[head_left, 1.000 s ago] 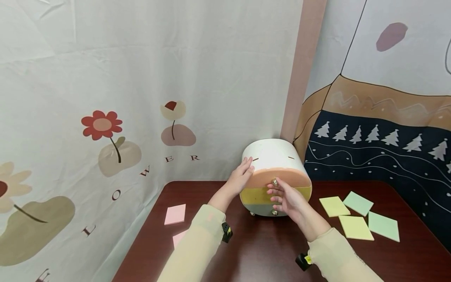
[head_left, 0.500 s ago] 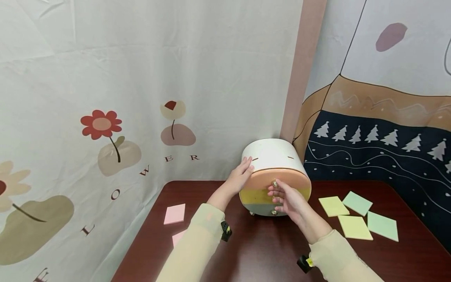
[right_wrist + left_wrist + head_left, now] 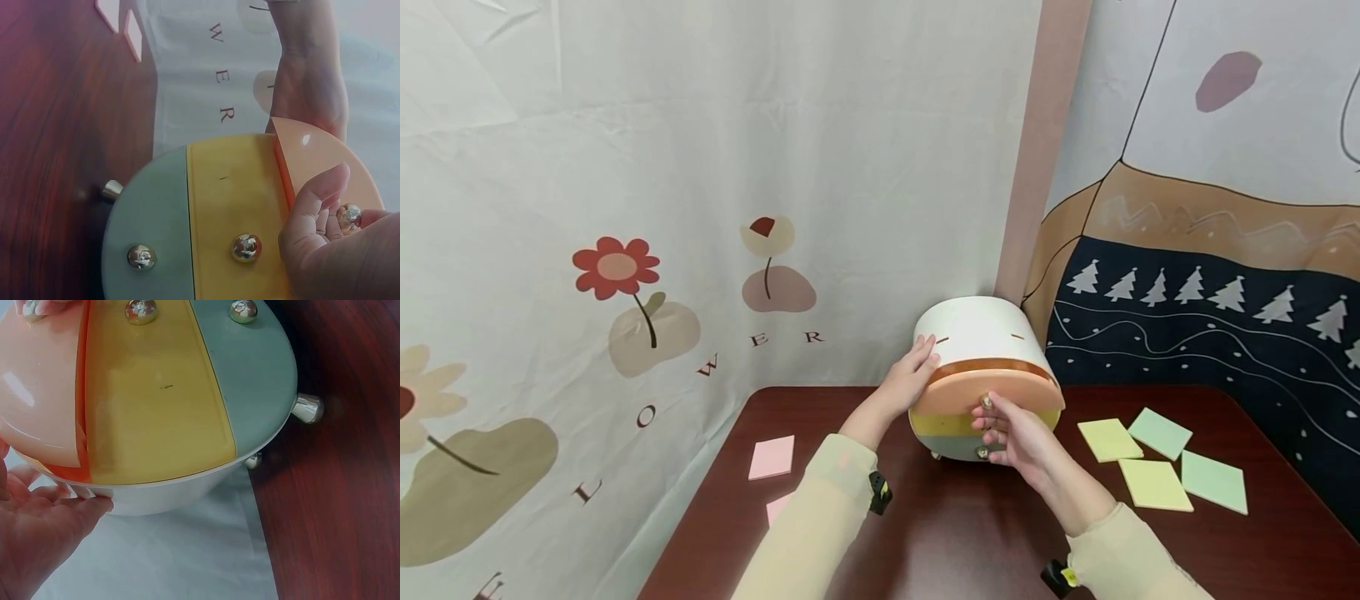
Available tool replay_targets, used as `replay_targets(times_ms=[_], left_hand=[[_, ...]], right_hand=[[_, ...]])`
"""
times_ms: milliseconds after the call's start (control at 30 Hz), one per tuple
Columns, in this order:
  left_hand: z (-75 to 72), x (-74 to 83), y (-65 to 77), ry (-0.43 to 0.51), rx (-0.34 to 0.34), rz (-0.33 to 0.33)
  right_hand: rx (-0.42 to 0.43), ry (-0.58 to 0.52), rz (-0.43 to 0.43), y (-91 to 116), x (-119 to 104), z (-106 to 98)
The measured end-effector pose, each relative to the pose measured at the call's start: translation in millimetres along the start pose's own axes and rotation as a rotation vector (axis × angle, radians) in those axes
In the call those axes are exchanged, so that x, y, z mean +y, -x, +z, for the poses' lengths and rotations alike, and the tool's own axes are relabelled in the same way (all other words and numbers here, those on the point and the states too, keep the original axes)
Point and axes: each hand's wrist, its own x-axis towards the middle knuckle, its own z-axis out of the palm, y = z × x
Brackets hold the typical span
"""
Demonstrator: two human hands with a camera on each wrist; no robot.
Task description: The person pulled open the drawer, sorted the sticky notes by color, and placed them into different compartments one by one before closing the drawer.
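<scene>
A rounded white storage box (image 3: 977, 327) stands at the back of the table, with three drawer fronts in peach, yellow and grey-green. Its peach top drawer (image 3: 958, 387) is pulled out a little, leaving an orange gap under the white top. My right hand (image 3: 1024, 435) pinches that drawer's shiny round knob (image 3: 349, 217). Against the box's left side rests my left hand (image 3: 902, 387), its fingers extended along the white shell. The yellow drawer (image 3: 153, 400) and green drawer (image 3: 253, 375) are flush with the box, each with a metal knob.
Two yellow sticky-note pads (image 3: 1156, 484) and two mint pads (image 3: 1214, 482) lie on the dark red table (image 3: 940, 542), right of the box. Pink pads (image 3: 772, 457) lie at the left, one partly behind my left sleeve. Printed curtains (image 3: 865, 208) hang behind.
The peach drawer has slid out toward me, opening a gap at its top. My right hand has drawn back slightly with the knob; the left hand stays in place.
</scene>
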Motion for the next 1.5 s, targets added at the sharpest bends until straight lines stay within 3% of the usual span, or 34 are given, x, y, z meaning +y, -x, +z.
replay_targets(times_ms=[567,1167,1500], left_hand=[[0.9,2.4,2.3,0.056,-0.004,0.009],[4.9,-5.2,2.7,0.059,-0.069,0.028],[5.1,-9.4,5.2,0.097,-0.053,0.064]], right_hand=[[-0.042,0.029,-0.014,14,4,1],[-0.086,0.049,0.000,24,6,-1],[-0.116,0.037,-0.015,27,8,-2]])
